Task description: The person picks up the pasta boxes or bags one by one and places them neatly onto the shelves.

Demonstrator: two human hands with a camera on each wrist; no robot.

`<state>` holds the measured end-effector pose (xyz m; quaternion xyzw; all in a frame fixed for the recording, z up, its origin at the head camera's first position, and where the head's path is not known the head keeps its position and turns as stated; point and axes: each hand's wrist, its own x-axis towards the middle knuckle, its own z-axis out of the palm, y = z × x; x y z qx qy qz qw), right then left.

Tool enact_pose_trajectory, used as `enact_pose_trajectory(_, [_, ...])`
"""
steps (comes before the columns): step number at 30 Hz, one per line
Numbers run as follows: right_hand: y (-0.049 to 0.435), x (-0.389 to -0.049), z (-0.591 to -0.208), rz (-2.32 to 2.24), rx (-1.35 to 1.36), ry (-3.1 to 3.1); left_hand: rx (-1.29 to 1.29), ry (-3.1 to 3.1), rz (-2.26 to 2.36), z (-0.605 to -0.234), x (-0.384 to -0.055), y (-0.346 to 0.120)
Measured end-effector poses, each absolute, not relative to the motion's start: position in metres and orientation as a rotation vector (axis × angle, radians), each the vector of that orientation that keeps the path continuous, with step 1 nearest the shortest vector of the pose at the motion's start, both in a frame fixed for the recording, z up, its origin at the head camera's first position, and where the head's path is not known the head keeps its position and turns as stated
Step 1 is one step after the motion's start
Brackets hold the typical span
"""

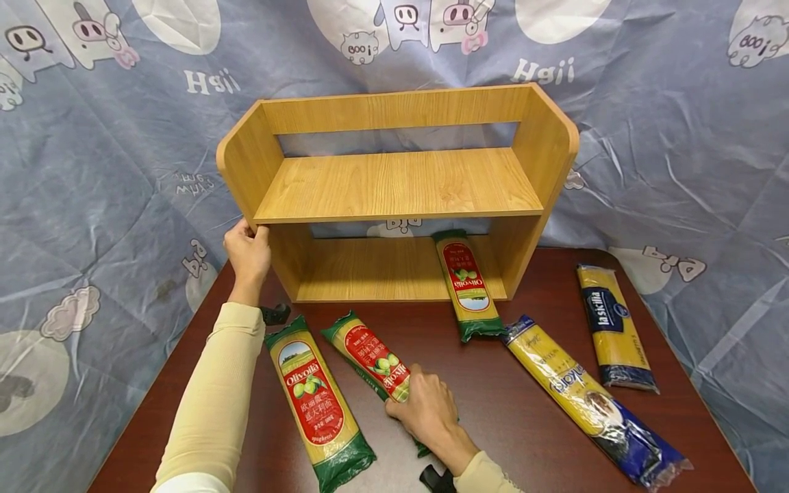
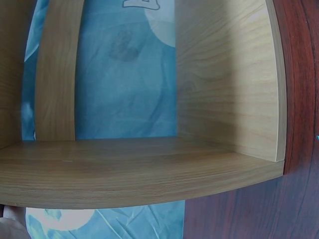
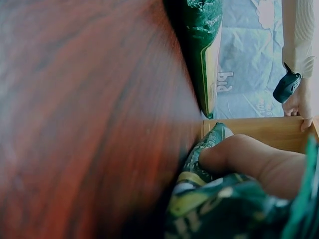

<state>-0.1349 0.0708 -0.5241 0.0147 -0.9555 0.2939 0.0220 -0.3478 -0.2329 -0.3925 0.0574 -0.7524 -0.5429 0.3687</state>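
Downward head, close wrist views — shared shelf (image 1: pixel 394 185)

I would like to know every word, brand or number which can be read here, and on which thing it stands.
"Olivoilà": left packet, middle packet in the right hand, shelf packet
"意大利面": left packet
"spaghetti", small: left packet
"lasicilia": far-right yellow packet
"Boo": curtain
"Hgii": curtain
Unclear: the blue-and-yellow packet's upside-down brand; the curtain's other lettering.
Too small: remaining packet print, including any numbers.
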Motion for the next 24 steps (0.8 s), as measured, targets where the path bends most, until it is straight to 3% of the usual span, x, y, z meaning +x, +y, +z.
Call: enact_pose_trajectory(24, [0.086,-0.142,-0.504,1.173,0.011,-2.798,0.145,-1.942,-1.4,-0.392,-0.346,-0.232])
